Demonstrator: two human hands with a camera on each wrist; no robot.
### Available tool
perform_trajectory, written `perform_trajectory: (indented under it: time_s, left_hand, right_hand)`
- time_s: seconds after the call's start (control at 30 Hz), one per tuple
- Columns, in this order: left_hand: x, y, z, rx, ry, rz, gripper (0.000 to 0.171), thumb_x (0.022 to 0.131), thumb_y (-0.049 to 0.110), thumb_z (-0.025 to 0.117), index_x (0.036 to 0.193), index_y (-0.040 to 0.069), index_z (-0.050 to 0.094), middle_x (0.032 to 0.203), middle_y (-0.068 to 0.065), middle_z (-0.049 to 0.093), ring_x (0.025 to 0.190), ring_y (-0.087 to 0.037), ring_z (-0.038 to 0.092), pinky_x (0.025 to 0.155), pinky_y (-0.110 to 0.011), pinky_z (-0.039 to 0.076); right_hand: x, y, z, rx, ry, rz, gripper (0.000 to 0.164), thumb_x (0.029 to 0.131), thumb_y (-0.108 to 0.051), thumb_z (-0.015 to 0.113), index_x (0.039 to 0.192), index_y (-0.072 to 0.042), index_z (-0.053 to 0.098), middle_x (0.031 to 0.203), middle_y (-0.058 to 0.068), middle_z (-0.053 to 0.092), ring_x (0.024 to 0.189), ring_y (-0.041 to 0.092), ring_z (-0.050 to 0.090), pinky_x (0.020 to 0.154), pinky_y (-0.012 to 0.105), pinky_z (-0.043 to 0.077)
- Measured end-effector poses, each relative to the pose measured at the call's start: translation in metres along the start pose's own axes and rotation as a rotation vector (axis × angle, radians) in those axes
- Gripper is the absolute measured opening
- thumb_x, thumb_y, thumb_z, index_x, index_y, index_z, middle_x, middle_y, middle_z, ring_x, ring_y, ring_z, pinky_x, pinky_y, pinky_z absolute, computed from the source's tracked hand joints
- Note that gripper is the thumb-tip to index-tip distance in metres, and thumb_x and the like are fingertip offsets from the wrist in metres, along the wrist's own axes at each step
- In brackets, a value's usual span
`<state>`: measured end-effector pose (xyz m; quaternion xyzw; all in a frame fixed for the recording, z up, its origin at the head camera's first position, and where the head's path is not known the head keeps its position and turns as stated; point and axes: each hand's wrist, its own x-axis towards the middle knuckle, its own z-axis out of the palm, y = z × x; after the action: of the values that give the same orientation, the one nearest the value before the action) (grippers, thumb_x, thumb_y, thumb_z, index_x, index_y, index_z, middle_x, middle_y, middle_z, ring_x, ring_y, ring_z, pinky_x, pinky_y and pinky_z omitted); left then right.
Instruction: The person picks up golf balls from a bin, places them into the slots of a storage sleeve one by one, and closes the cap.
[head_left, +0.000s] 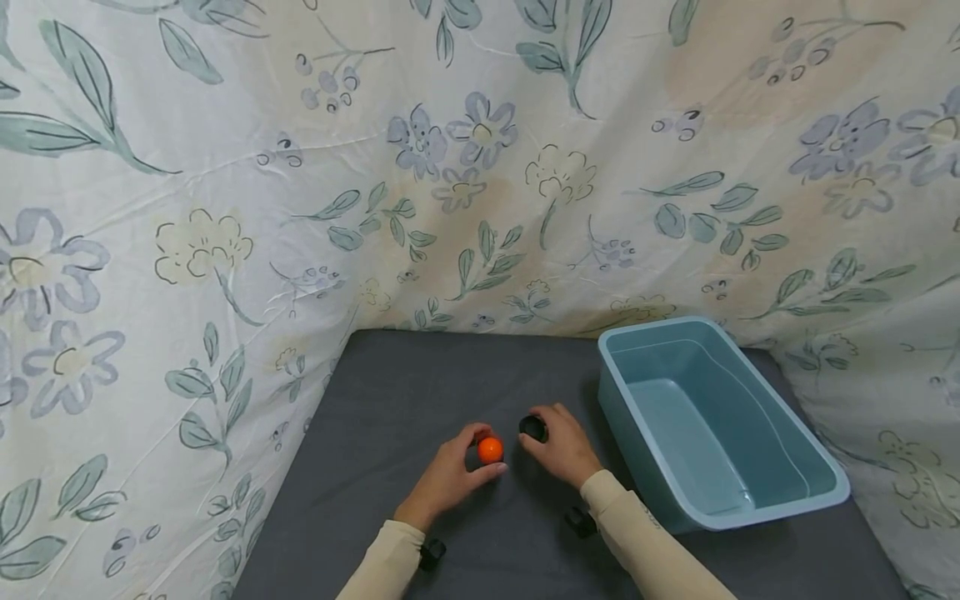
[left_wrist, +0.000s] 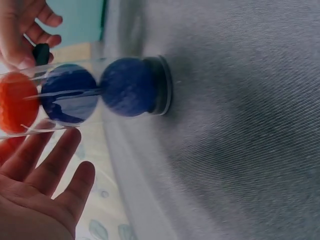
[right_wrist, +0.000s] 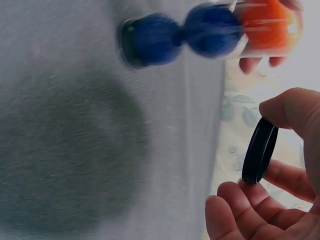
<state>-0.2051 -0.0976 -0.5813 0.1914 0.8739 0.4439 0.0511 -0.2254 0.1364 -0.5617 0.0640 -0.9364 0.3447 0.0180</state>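
Note:
A clear tube (left_wrist: 99,95) stands upright on the dark cloth, with a black cap (left_wrist: 164,86) at its foot. Stacked inside are two blue balls (left_wrist: 128,87) and, above them, an orange ball (head_left: 491,450). My left hand (head_left: 448,473) holds the tube near its top, thumb on the near side and fingers on the far side. Just to the right, my right hand (head_left: 564,446) pinches a round black lid (right_wrist: 260,151) by its edge between thumb and fingers. The lid is tilted, apart from the tube.
A light blue plastic tub (head_left: 648,433) stands on the right, close beside my right forearm. Dark grey cloth (head_left: 390,400) covers the table. Floral fabric (head_left: 480,167) hangs behind and along both sides.

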Motion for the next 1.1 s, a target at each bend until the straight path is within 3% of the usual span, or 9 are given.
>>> perform_trajectory:
  time_s: [0.33, 0.6, 0.9, 1.1]
  left_hand:
    - [0.001, 0.019, -0.012, 0.018, 0.026, 0.055, 0.054, 0.101, 0.055, 0.061, 0.144, 0.025, 0.052, 0.143, -0.004, 0.063, 0.131, -0.021, 0.061, 0.109, -0.053, 0.05]
    - [0.002, 0.024, -0.016, 0.005, 0.053, 0.093, 0.045, 0.108, 0.05, 0.049, 0.144, 0.023, 0.054, 0.143, -0.004, 0.063, 0.132, -0.02, 0.061, 0.108, -0.054, 0.05]
    - [-0.001, 0.023, -0.017, 0.037, 0.066, 0.102, 0.043, 0.111, 0.045, 0.045, 0.141, 0.018, 0.06, 0.138, -0.003, 0.067, 0.127, -0.019, 0.064, 0.106, -0.047, 0.053]
    - [-0.003, 0.021, -0.016, 0.019, 0.076, 0.103, 0.04, 0.111, 0.042, 0.046, 0.14, 0.02, 0.062, 0.135, 0.003, 0.068, 0.122, -0.016, 0.066, 0.104, -0.046, 0.055]
  right_hand:
    - [-0.006, -0.028, -0.017, 0.045, -0.021, -0.069, 0.047, 0.097, -0.033, 0.074, 0.138, -0.013, 0.064, 0.122, 0.008, 0.063, 0.093, 0.016, 0.06, 0.084, 0.04, 0.056]
    - [-0.011, -0.047, -0.026, 0.091, 0.014, -0.162, 0.035, 0.093, -0.033, 0.079, 0.122, -0.017, 0.066, 0.103, -0.001, 0.062, 0.092, 0.014, 0.06, 0.084, 0.037, 0.057]
    - [-0.021, -0.045, -0.012, 0.122, 0.121, -0.34, 0.029, 0.089, -0.029, 0.085, 0.108, -0.018, 0.067, 0.099, -0.004, 0.068, 0.088, 0.01, 0.064, 0.079, 0.035, 0.06]
    - [-0.027, -0.036, 0.001, 0.084, 0.153, -0.369, 0.03, 0.088, -0.031, 0.086, 0.111, -0.017, 0.072, 0.103, -0.002, 0.072, 0.093, 0.014, 0.068, 0.082, 0.039, 0.061]
